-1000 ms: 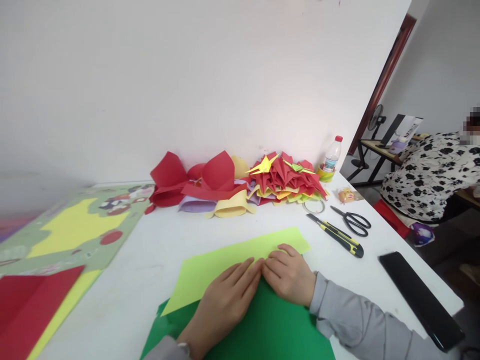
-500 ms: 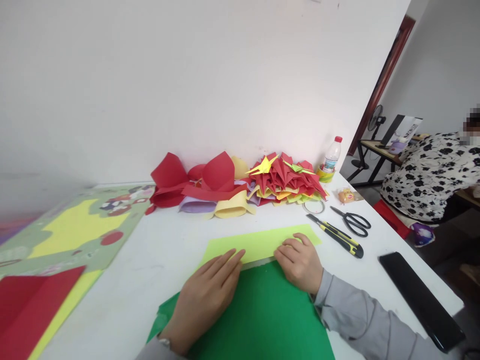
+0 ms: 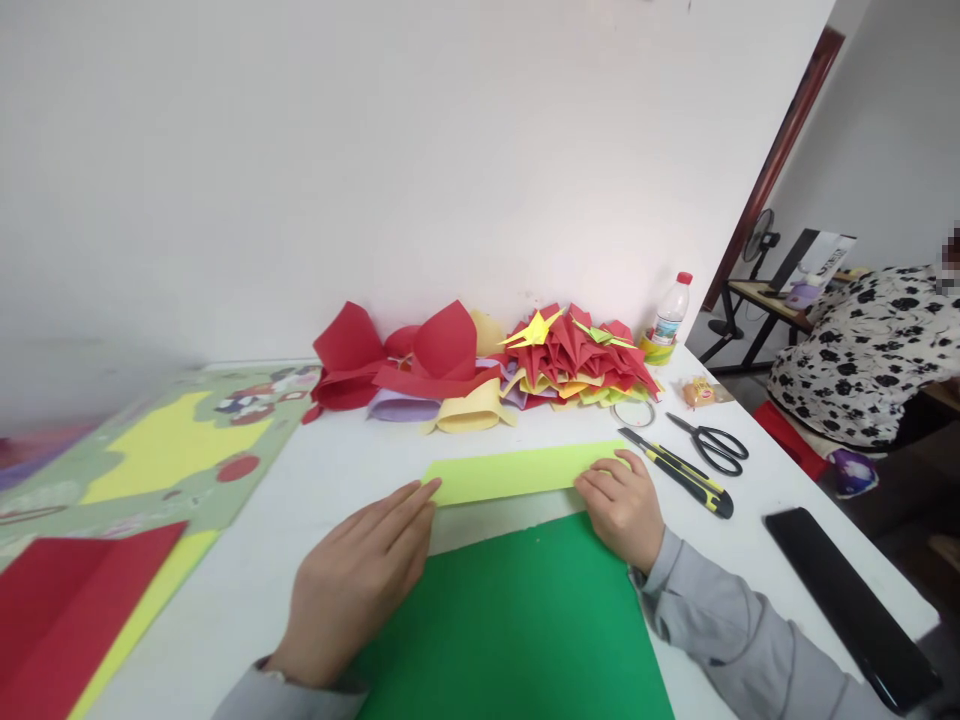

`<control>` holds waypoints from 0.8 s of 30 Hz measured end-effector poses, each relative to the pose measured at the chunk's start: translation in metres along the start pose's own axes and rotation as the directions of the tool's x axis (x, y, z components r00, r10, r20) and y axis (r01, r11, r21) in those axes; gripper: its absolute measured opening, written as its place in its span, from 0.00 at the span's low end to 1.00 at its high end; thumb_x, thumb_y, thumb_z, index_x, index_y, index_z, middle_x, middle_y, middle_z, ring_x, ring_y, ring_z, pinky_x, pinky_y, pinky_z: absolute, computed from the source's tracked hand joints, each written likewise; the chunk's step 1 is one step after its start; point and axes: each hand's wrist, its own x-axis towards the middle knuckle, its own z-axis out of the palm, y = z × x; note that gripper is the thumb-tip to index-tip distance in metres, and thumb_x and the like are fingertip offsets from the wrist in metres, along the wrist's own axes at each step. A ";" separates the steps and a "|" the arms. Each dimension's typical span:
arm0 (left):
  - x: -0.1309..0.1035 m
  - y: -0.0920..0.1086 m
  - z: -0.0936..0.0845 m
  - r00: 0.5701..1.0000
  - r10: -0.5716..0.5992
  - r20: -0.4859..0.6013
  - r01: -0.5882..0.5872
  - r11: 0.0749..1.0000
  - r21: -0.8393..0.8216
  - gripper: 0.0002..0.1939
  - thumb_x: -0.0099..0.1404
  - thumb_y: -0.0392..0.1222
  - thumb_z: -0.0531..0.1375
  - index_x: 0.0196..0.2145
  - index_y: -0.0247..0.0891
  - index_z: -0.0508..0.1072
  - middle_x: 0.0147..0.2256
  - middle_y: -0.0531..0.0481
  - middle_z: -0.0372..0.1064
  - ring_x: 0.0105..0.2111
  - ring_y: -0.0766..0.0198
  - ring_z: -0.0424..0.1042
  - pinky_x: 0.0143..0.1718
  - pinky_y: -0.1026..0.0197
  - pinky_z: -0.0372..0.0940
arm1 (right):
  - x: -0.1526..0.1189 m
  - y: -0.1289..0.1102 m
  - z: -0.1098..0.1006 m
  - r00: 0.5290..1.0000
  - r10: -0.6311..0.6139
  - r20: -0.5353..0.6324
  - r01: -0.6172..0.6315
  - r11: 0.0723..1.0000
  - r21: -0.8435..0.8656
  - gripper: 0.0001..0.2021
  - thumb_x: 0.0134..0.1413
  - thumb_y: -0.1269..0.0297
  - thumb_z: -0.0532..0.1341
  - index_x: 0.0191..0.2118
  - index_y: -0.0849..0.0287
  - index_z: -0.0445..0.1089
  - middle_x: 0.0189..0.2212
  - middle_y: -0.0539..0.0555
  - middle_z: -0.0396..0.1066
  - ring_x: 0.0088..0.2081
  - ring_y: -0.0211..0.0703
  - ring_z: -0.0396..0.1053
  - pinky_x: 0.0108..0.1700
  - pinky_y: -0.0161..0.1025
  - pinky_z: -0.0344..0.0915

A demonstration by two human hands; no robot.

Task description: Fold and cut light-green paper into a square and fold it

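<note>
A strip of yellow-green paper (image 3: 510,474) lies on the white table in front of me. My left hand (image 3: 364,575) rests at its left end, fingers straight and close together, the fingertips touching the paper's corner. At the right end, my right hand (image 3: 622,503) has its fingers curled on the paper's lower edge, with the index finger raised over the corner. The fingertips are partly hidden. A green sheet (image 3: 517,620) lies nearer to me, below the strip and between my forearms.
Red paper shapes (image 3: 446,345) and folded red paper pieces (image 3: 574,350) stand along the wall. To the right lie a utility knife (image 3: 679,475), scissors (image 3: 712,442) and a black phone-like slab (image 3: 847,600). A bottle (image 3: 671,310) stands behind. Red paper (image 3: 90,610) lies left.
My left hand has slid left to the strip's end. The yellow-green paper looks narrower, and a gap of white table now shows between it and the green sheet. The view has shifted slightly.
</note>
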 end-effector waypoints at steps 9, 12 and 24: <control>-0.003 -0.008 -0.002 1.000 -0.026 0.011 0.026 0.999 0.046 0.07 0.67 0.32 0.56 0.39 0.38 0.72 0.43 0.45 0.78 0.40 0.55 0.78 0.40 0.55 0.71 | 0.000 0.004 -0.002 0.999 0.037 -0.007 -0.037 0.999 0.000 0.12 0.58 0.79 0.54 0.39 0.58 0.72 0.32 0.52 0.77 0.38 0.42 0.69 0.52 0.47 0.56; -0.004 -0.012 -0.003 1.000 -0.016 0.001 0.016 0.996 0.088 0.07 0.68 0.33 0.54 0.39 0.36 0.72 0.42 0.44 0.78 0.39 0.56 0.78 0.39 0.56 0.70 | 0.000 0.004 -0.003 0.999 0.047 -0.009 -0.047 0.999 -0.007 0.13 0.58 0.79 0.53 0.39 0.58 0.72 0.32 0.52 0.77 0.38 0.42 0.69 0.52 0.47 0.55; -0.005 -0.015 -0.005 0.989 -0.137 -0.056 0.143 0.980 0.135 0.06 0.65 0.30 0.59 0.40 0.33 0.72 0.40 0.43 0.78 0.34 0.55 0.78 0.34 0.56 0.69 | -0.002 0.010 -0.003 0.994 0.096 -0.055 -0.096 0.995 -0.012 0.13 0.57 0.79 0.54 0.40 0.59 0.72 0.32 0.53 0.77 0.38 0.43 0.69 0.52 0.47 0.56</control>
